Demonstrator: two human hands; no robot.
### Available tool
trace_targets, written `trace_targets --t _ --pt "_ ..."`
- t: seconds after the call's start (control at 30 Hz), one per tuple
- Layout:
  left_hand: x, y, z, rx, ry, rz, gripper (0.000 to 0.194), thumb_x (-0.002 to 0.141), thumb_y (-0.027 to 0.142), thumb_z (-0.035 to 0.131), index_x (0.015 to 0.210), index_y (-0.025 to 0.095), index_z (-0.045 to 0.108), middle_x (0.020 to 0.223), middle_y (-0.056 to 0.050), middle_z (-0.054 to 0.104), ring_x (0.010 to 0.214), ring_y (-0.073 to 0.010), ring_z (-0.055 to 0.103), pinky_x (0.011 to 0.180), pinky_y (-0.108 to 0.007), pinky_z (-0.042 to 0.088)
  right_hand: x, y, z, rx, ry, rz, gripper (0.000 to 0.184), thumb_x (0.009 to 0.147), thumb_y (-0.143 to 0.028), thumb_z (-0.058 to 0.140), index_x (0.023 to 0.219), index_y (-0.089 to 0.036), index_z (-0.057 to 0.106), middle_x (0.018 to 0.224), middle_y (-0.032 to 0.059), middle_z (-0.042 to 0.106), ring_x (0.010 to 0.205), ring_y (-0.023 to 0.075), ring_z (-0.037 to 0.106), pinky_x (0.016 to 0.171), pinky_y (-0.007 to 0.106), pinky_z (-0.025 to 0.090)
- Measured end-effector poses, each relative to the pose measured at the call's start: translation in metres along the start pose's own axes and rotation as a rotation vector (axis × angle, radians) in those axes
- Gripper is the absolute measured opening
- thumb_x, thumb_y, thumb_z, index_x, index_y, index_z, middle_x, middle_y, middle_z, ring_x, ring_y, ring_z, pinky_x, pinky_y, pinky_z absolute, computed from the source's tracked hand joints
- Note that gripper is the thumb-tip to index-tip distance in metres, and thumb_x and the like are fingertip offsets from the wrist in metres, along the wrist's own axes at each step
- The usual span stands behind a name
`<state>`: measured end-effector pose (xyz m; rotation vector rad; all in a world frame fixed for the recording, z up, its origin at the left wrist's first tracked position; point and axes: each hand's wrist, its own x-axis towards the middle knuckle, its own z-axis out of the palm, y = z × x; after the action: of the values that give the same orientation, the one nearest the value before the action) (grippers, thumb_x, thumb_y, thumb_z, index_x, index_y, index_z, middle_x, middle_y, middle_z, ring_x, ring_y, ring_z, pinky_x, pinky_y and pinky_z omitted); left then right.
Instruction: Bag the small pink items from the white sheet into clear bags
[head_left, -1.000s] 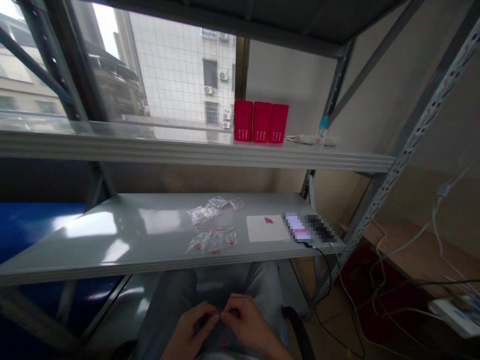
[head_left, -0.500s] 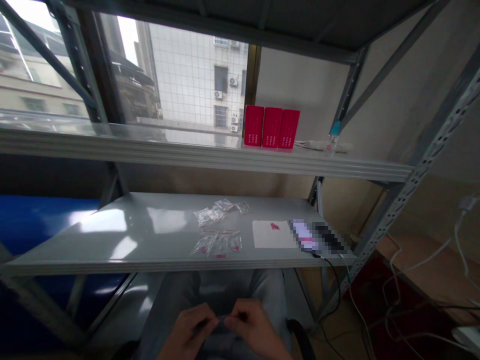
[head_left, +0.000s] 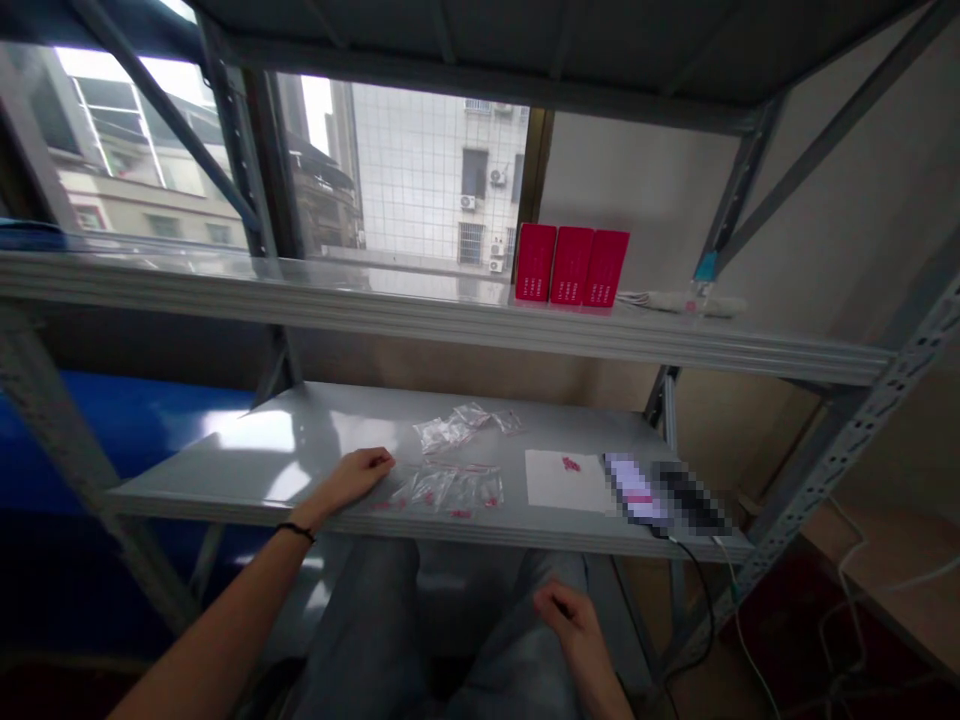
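clear plastic zip bags [head_left: 442, 490] lie in a loose row on the grey steel shelf [head_left: 225, 470], flecked with small pink-red bits, and a crumpled cluster of bags [head_left: 454, 432] sits just behind them. the left hand [head_left: 360, 475] rests open on the shelf near its front edge, fingers just beside the nearest bag and gripping nothing; a black wristband [head_left: 295, 531] circles that wrist. the right hand [head_left: 566, 610] lies loosely curled on the person's thigh [head_left: 360, 630], well away from the shelf, with nothing visible in it. right of the bags is a white paper sheet [head_left: 566, 480] bearing a small heap of red bits [head_left: 571, 464], then two pixelated objects [head_left: 667, 495] and a black cable [head_left: 694, 590]. the left hand seems to be at the bags, and thin plastic like this calls for a light pinch at its edge. three red boxes [head_left: 571, 265] stand on the upper shelf [head_left: 300, 290].
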<state>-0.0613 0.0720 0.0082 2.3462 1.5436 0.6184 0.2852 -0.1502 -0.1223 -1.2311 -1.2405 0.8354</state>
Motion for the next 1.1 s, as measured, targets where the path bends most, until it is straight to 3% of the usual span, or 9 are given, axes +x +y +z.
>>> trace_targets --t 0.27,0.43,0.53,0.63,0.73,0.8,0.9,1.0,1.1 --pt "0.021 0.027 0.018 0.246 0.137 0.087 0.036 0.089 0.035 0.050 0.112 0.015 0.069 0.108 -0.015 0.069 0.105 -0.0302 0.063 0.093 -0.040 0.046 0.004 0.001 -0.003 -0.060 -0.019 0.030 0.049 0.083 -0.059 0.061 0.055 -0.019 0.051 0.059 -0.0025 0.042 0.061 0.0153 0.042 0.059 0.027 0.030" --pt "0.054 0.067 0.029 0.284 0.107 0.242 0.012 0.080 0.015 0.061 0.083 0.017 0.073 0.092 -0.012 0.070 0.095 -0.0257 0.063 0.096 -0.036 0.045 0.001 -0.002 0.008 -0.115 -0.105 0.035 0.043 0.083 -0.060 0.061 0.068 -0.019 0.056 0.060 -0.0049 0.042 0.059 0.0130 0.040 0.057 0.025 0.030" --pt "0.056 0.085 0.025 0.288 0.166 0.253 0.021 0.088 0.014 0.052 0.080 0.015 0.071 0.089 -0.014 0.068 0.094 -0.0266 0.062 0.093 -0.038 0.047 -0.001 -0.005 0.011 -0.157 -0.140 0.047 0.041 0.082 -0.056 0.065 0.067 -0.020 0.053 0.057 -0.0064 0.040 0.056 0.0118 0.038 0.055 0.024 0.029" --pt "0.021 0.103 0.024 0.279 0.244 0.255 0.032 0.098 0.020 0.039 0.097 0.014 0.070 0.097 -0.015 0.068 0.097 -0.0265 0.063 0.092 -0.038 0.048 -0.003 -0.013 0.013 -0.208 -0.134 0.011 0.040 0.086 -0.052 0.063 0.065 -0.020 0.051 0.058 -0.0053 0.043 0.057 0.0121 0.041 0.055 0.025 0.030" --pt "-0.050 0.119 0.041 0.158 0.244 0.342 0.032 0.100 0.022 0.039 0.114 0.019 0.068 0.103 -0.011 0.071 0.096 -0.0228 0.066 0.090 -0.034 0.051 -0.014 -0.030 0.022 -0.253 -0.092 -0.082 0.038 0.090 -0.048 0.061 0.066 -0.020 0.054 0.060 -0.0032 0.049 0.058 0.0131 0.046 0.055 0.025 0.033" --pt "-0.103 0.124 0.061 0.018 0.165 0.421 0.036 0.097 0.018 0.044 0.127 0.024 0.063 0.105 -0.008 0.073 0.094 -0.0215 0.069 0.088 -0.032 0.053 -0.025 -0.045 0.032 -0.291 -0.103 -0.214 0.033 0.093 -0.044 0.059 0.069 -0.021 0.059 0.063 -0.0007 0.056 0.059 0.0143 0.051 0.056 0.025 0.037" --pt "-0.162 0.123 0.089 -0.134 0.005 0.384 0.043 0.089 0.010 0.051 0.125 0.028 0.067 0.103 -0.006 0.075 0.090 -0.0213 0.072 0.081 -0.030 0.057 -0.038 -0.063 0.050 -0.369 -0.270 -0.456 0.016 0.096 -0.030 0.055 0.093 -0.024 0.069 0.087 0.0052 0.070 0.078 0.0186 0.063 0.070 0.027 0.049" --pt "-0.183 0.114 0.106 -0.267 -0.073 0.283 0.040 0.087 0.010 0.054 0.117 0.028 0.072 0.099 -0.006 0.077 0.089 -0.0218 0.074 0.080 -0.029 0.058 -0.041 -0.063 0.063 -0.508 -0.455 -0.575 0.034 0.091 -0.015 0.051 0.120 -0.025 0.065 0.118 0.0075 0.069 0.101 0.0215 0.064 0.090 0.031 0.052" --pt "-0.182 0.107 0.117 -0.345 -0.055 0.200 0.038 0.088 0.011 0.052 0.113 0.030 0.074 0.102 -0.006 0.078 0.091 -0.0224 0.075 0.083 -0.029 0.059 -0.040 -0.047 0.070 -0.707 -0.457 -0.508 0.048 0.084 -0.007 0.052 0.129 -0.022 0.061 0.129 0.0081 0.066 0.111 0.0240 0.062 0.101 0.035 0.049"
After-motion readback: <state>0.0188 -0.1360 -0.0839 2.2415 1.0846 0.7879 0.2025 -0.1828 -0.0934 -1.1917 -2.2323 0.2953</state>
